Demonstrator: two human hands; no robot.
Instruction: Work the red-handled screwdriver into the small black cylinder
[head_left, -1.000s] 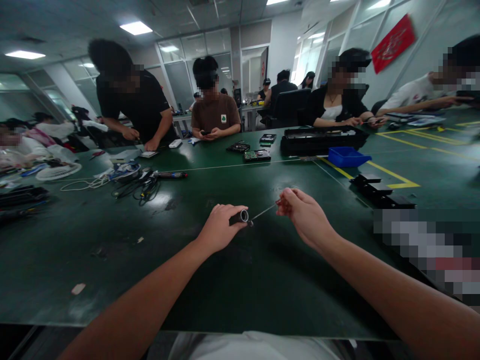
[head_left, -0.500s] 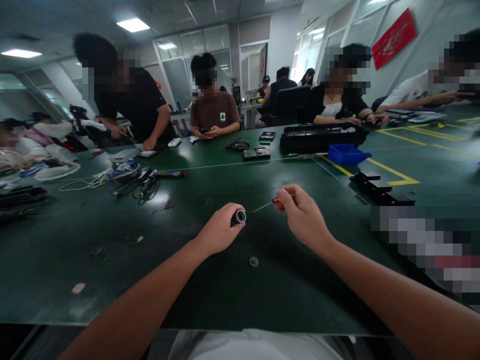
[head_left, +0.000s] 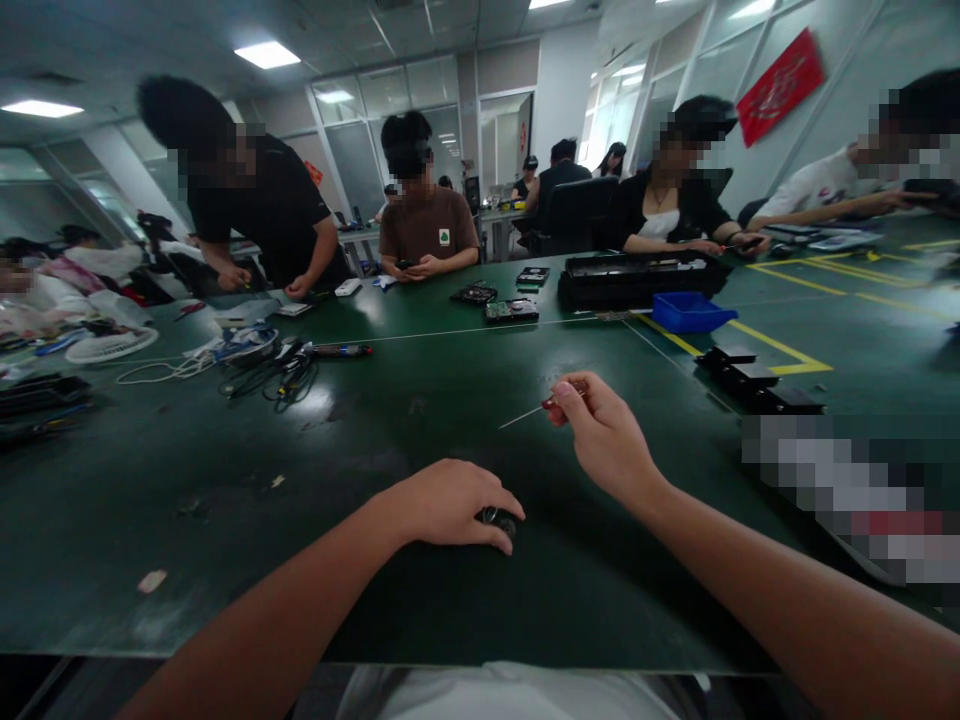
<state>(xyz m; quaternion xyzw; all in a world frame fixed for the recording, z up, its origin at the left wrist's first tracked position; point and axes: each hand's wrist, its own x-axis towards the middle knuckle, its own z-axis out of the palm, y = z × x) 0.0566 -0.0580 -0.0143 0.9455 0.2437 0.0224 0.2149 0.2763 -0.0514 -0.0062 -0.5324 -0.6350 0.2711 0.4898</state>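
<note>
Low over the table, my left hand (head_left: 450,505) curls around a short black tube (head_left: 489,514) with a pale rim, most of which the palm hides. Its thumb and forefinger reach to either side of a small dark round part (head_left: 508,527); whether they touch it I cannot tell. To the right and farther from me, my right hand (head_left: 604,425) is closed on the reddish handle of a screwdriver (head_left: 523,417). The thin metal shaft points left and slightly down, apart from the tube.
Cables (head_left: 285,375) and a pen-like tool (head_left: 341,350) lie at the left. Circuit-board drives (head_left: 511,310), a long black housing (head_left: 641,285), a blue bin (head_left: 691,312) and black blocks (head_left: 757,380) are farther off. Several people work around the green table (head_left: 315,600).
My left hand has moved down and toward me with the black tube, reaching the small round part on the table. My right hand stays nearly in place with the screwdriver.
</note>
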